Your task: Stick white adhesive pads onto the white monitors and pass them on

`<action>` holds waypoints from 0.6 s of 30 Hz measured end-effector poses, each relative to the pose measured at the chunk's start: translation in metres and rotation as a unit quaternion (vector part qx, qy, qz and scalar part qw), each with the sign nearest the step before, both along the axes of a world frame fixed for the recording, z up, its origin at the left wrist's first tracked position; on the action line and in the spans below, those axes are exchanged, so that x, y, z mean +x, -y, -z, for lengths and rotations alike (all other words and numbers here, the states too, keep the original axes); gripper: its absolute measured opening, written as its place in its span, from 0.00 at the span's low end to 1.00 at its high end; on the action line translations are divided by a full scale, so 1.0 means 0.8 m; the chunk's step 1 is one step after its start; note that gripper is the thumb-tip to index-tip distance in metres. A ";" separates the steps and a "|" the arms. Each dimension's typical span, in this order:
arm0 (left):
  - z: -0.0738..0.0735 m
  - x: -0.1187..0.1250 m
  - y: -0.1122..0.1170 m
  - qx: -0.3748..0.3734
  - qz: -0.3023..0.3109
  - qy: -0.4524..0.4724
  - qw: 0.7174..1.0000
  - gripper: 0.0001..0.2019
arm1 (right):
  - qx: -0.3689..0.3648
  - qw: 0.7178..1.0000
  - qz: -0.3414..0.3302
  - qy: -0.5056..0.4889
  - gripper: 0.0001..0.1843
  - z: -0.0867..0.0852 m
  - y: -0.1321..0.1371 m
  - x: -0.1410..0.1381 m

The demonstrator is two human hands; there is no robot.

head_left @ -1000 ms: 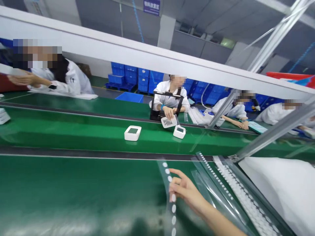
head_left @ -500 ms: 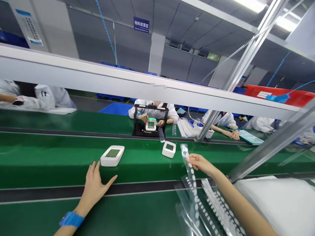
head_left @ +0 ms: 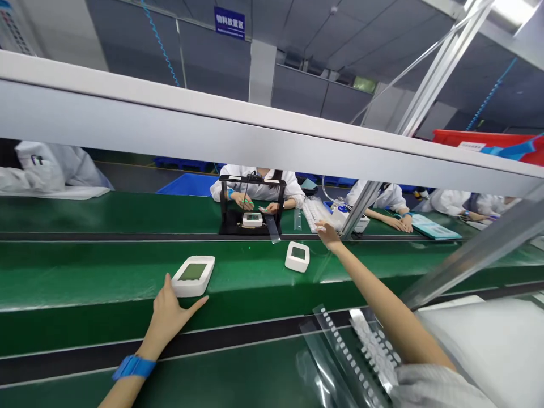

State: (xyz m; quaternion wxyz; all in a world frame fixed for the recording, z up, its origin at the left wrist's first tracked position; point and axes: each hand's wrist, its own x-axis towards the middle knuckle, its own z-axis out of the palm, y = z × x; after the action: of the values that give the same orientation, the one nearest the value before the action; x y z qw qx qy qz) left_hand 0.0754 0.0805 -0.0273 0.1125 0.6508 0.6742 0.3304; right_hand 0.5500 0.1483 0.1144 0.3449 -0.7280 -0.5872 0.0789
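Thumb and fingers of the left hand (head_left: 170, 313) stand apart with the larger white device (head_left: 194, 276) just beyond, nearest this hand, its long axis running away and slightly right; contact is unclear. Rightward lies a smaller white device (head_left: 297, 256), then the right hand (head_left: 329, 235), whose hold I cannot tell. High to the right is a red bin (head_left: 450, 136) with something blue (head_left: 512, 150) at its rim; far beyond, a blue bin (head_left: 187, 183), contents hidden.

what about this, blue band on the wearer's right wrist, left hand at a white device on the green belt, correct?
Wrong wrist: the head view shows the blue band on the left one. The left hand is at a white device on the green belt.
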 end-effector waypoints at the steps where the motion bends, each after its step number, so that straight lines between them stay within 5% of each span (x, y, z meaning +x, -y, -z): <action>1: -0.005 0.010 0.000 -0.003 0.002 0.005 1.000 0.62 | -0.011 1.000 -0.005 -0.012 0.11 0.011 0.024 0.002; 6: -0.027 0.042 -0.004 0.016 -0.018 0.020 1.000 0.62 | -0.040 0.996 -0.015 -0.074 0.11 0.044 0.174 0.002; 11: -0.063 0.046 0.003 -0.004 0.010 0.062 0.998 0.59 | -0.047 0.995 -0.036 -0.084 0.12 0.063 0.330 -0.044; 15: -0.084 0.049 0.067 -0.032 0.139 0.143 0.979 0.53 | -0.049 0.998 -0.037 -0.034 0.11 0.086 0.417 -0.069; 18: -0.071 0.048 0.147 -0.053 0.264 0.176 0.947 0.53 | -0.040 0.999 0.018 0.019 0.12 0.115 0.443 -0.074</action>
State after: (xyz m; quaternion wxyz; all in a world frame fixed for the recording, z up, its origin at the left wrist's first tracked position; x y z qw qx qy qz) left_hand 0.1139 -0.0371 0.0298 0.3469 0.7302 0.4645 0.3616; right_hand 0.4907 -0.2062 0.0225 0.3057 -0.7529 -0.5769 0.0827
